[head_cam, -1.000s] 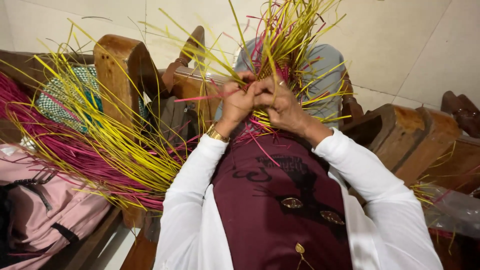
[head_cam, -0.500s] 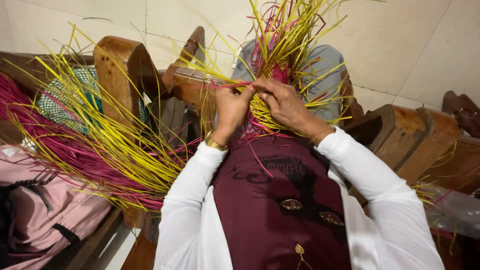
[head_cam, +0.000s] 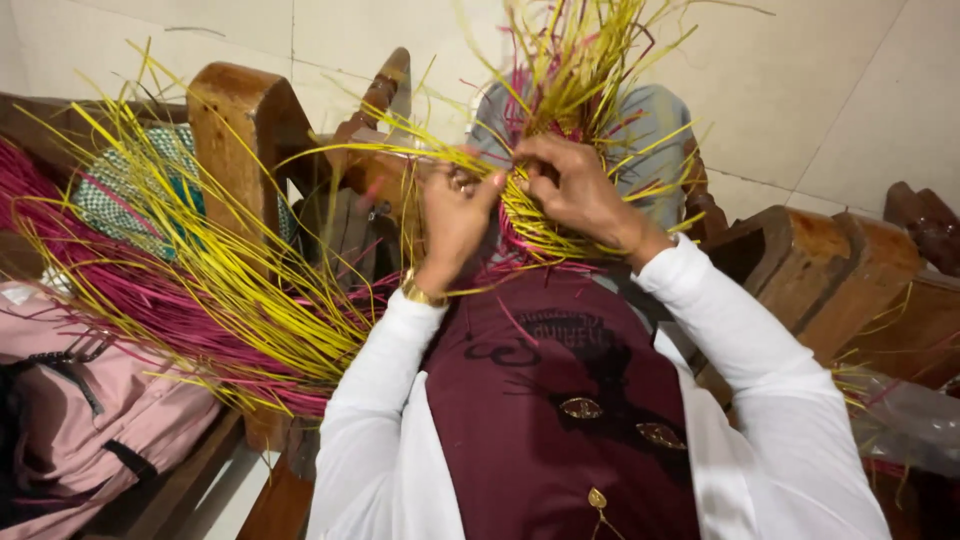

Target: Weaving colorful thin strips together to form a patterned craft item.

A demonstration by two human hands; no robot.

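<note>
1. Far left, the loose bundle of pink and yellow strips [head_cam: 180, 290] is lying beside the pink bag [head_cam: 70, 420].
2. My left hand [head_cam: 452, 215] is pinching a yellow strip [head_cam: 380, 147]; I am keeping it taut, pulling sideways.
3. My right hand [head_cam: 570, 185] is pressing closed fingers on the half-woven piece [head_cam: 535, 225], steadying it.
4. Compared with a moment ago, my hands are parting and sitting higher.

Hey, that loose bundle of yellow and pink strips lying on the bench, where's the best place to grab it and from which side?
Probably near the gathered end of the bundle of yellow and pink strips, where the strands run close together beside the left hand's sleeve. Come from above, wrapping fingers around the whole sheaf. Farther left the strips fan out and splay upward, so a grip there would likely catch only a few.
</note>
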